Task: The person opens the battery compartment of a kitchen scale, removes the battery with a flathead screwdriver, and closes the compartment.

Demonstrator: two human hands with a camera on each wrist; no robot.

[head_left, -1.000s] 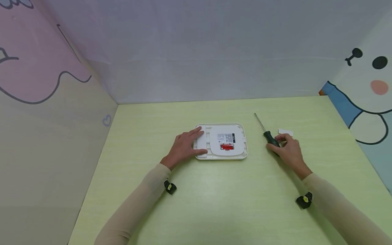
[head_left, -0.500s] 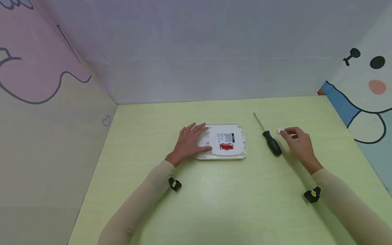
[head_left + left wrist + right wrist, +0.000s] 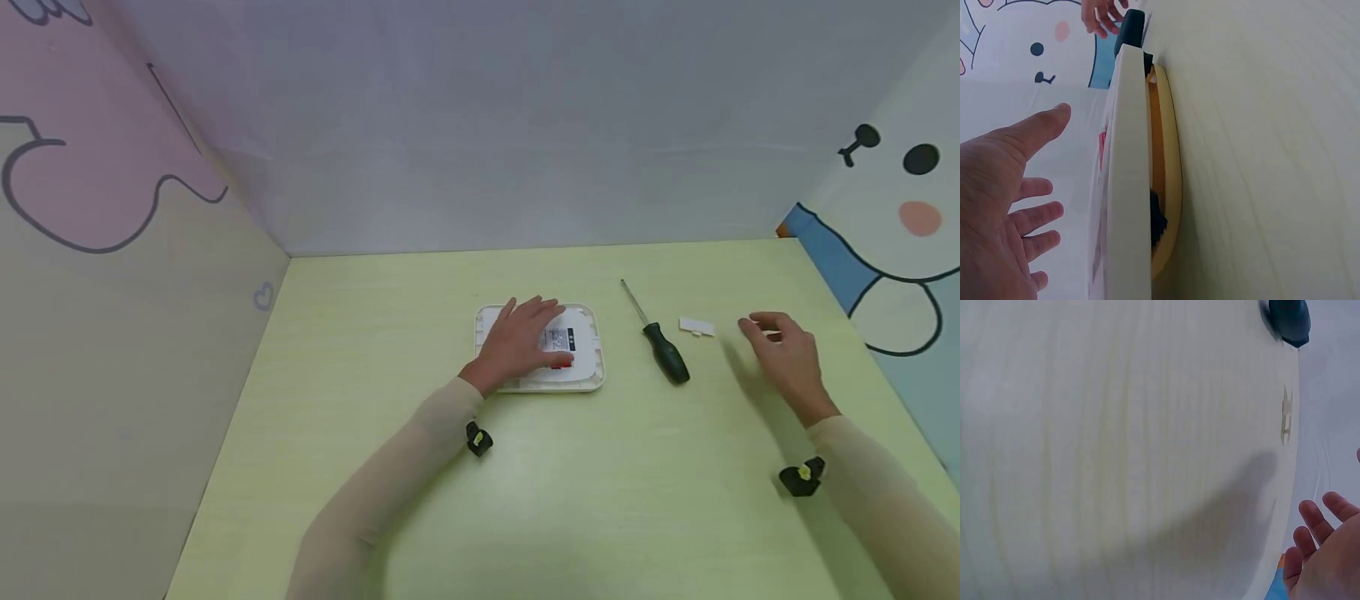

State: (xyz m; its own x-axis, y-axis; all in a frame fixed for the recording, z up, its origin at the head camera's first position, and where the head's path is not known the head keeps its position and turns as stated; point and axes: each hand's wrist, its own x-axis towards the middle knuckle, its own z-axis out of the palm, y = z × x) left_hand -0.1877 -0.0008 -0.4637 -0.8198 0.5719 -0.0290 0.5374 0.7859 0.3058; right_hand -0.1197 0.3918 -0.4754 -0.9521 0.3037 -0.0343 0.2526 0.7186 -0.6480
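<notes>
A flat, white, rounded-square plastic device, lying underside up near the middle of the pale green wooden tabletop, is covered on its near-left part by the left hand, whose fingers are spread and nearly straight over the printed label and a small red part; nothing is gripped by it. In the left wrist view the device is seen edge-on, with the palm held flat beside it. To the right of the device a screwdriver with a dark green handle and thin metal shaft lies on the table, untouched. Just beyond it a small white plastic cover piece is seen. The right hand is held near that piece but apart from it, fingers loosely curled, with nothing held.
</notes>
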